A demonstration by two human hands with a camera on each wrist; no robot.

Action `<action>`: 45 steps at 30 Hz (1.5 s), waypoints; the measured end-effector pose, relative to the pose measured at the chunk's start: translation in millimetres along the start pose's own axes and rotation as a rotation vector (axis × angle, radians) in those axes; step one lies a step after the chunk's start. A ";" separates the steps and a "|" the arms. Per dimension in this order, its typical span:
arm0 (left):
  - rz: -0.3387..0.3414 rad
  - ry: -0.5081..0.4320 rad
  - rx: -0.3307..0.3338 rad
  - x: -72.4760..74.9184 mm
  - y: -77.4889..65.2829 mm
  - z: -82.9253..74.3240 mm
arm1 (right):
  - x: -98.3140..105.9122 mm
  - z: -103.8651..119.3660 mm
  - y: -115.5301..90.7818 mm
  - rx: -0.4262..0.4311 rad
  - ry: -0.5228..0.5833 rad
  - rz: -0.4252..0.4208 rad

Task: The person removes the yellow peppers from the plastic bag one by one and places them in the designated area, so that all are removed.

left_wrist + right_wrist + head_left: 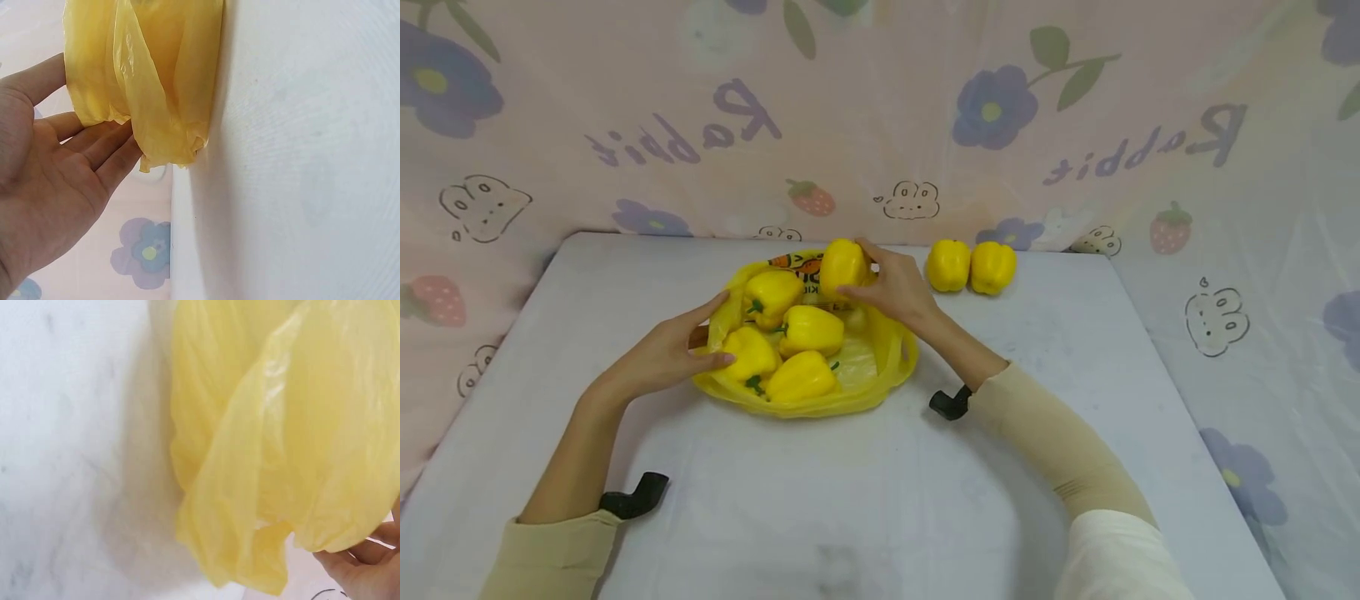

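Note:
A yellow plastic bag (891,367) lies spread open on the table, with several yellow bell peppers (811,331) inside, green stems showing. At its left side my left hand (662,354) grips the rim, thumb over the edge and the other fingers against the outside. The left wrist view shows those fingers behind the bag's folded plastic (156,81). Over the bag's far right part, my right hand (901,287) holds another yellow bell pepper (842,268) between thumb and fingers. In the right wrist view the bag (250,437) covers most of the scene and hides this pepper.
Two more yellow bell peppers, a left one (948,266) and a right one (993,267), stand side by side near the back edge of the white table (760,500). Behind the table hangs a patterned curtain (865,108). Black wrist mounts (636,495) stick out from both forearms.

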State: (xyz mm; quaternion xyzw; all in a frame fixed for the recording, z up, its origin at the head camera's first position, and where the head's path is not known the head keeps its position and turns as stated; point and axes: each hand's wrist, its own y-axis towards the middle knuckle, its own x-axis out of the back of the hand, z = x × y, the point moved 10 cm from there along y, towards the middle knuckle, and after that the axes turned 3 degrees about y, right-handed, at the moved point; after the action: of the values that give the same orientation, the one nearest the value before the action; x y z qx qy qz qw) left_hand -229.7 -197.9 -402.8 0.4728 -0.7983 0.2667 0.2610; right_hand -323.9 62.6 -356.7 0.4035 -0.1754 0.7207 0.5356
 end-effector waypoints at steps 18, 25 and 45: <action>0.016 -0.002 -0.012 0.7 -1.1 -3.3 | 39.1 -3.6 0.1 0.015 0.158 -0.018; 0.014 0.001 -0.007 0.7 -0.5 -3.4 | 58.2 -18.0 -5.2 -0.007 0.124 -0.034; 0.019 0.000 0.002 0.4 0.9 0.1 | 92.7 -62.4 -9.3 -0.052 0.333 -0.018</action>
State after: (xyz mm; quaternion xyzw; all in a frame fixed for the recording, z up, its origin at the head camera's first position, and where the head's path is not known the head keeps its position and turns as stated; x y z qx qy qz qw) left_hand -230.7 -197.8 -402.8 0.4653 -0.8025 0.2701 0.2578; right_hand -349.3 167.2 -325.3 0.2660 -0.0992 0.7680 0.5740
